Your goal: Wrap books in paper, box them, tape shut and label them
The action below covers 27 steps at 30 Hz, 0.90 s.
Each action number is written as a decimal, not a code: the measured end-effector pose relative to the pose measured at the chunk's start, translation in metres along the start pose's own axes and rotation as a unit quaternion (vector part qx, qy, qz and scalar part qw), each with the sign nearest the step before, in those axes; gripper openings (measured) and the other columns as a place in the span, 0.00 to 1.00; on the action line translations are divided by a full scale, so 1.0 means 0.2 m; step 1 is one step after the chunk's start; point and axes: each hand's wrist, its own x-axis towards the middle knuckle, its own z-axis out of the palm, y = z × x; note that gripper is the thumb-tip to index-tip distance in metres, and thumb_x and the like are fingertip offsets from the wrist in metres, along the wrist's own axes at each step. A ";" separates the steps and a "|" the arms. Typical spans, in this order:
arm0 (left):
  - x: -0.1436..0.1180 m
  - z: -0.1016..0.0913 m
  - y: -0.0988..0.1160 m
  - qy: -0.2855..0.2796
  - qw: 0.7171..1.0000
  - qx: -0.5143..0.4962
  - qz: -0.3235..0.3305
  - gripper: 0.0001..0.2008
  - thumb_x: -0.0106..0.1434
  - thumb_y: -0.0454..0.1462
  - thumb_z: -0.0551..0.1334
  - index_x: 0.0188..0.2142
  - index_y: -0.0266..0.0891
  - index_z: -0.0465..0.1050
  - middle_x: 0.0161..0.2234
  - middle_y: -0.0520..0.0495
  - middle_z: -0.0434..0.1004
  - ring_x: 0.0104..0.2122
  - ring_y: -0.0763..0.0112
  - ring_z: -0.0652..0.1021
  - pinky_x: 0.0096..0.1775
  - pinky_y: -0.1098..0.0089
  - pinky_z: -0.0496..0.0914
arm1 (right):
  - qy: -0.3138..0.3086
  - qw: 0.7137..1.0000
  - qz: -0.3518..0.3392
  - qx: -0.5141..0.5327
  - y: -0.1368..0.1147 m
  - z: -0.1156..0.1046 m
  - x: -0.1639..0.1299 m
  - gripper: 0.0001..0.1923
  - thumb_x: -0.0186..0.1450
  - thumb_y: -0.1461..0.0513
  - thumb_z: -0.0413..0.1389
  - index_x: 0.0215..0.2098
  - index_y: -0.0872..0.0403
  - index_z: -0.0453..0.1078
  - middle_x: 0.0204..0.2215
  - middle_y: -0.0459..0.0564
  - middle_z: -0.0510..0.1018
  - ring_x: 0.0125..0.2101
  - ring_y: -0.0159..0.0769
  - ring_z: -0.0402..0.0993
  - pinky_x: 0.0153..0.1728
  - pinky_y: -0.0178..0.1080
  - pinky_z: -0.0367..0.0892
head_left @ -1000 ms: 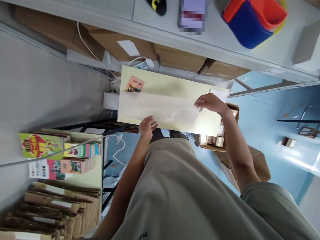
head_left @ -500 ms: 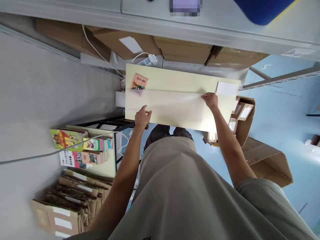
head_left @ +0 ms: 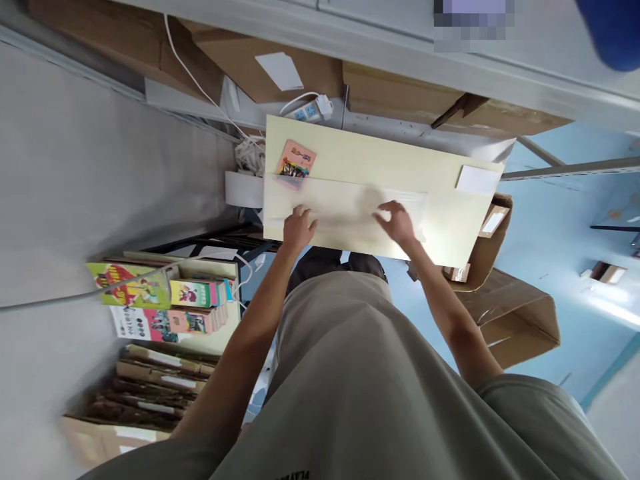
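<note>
A clear plastic film point(head_left: 345, 200) is spread flat along the front half of a pale yellow tabletop point(head_left: 380, 157). Its left part covers the lower edge of a pink booklet point(head_left: 296, 162). My left hand point(head_left: 299, 228) rests on the film near its left end, fingers bent and apart. Over the film's right half is my right hand point(head_left: 399, 224), thumb and fingers apart with nothing seen between them; its shadow falls on the film. A white card or paper point(head_left: 477, 180) lies at the table's right end, beyond the film.
Behind the table are cardboard boxes point(head_left: 400, 93) and a power strip point(head_left: 307, 112). Stacked books point(head_left: 193, 293) and folded cardboard point(head_left: 165, 380) stand at lower left. Open cartons point(head_left: 525, 313) sit on the floor to the right. A grey cable point(head_left: 100, 292) crosses at left.
My right hand has let go of the film's right end and moved left and nearer over it. The film now lies flatter. My left hand has come down onto the film. The view has shifted.
</note>
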 end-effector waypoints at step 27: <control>-0.25 -0.15 -0.81 0.078 0.993 -0.010 -0.087 0.10 0.74 0.35 0.62 0.34 0.46 0.67 0.44 0.37 0.79 0.50 0.49 0.79 0.51 0.57 0.68 | -0.136 0.943 -0.158 -0.261 -0.68 0.32 -0.16 0.22 0.79 0.71 0.44 0.54 0.53 0.80 0.50 0.64 0.84 0.50 0.54 0.74 0.52 0.52 0.69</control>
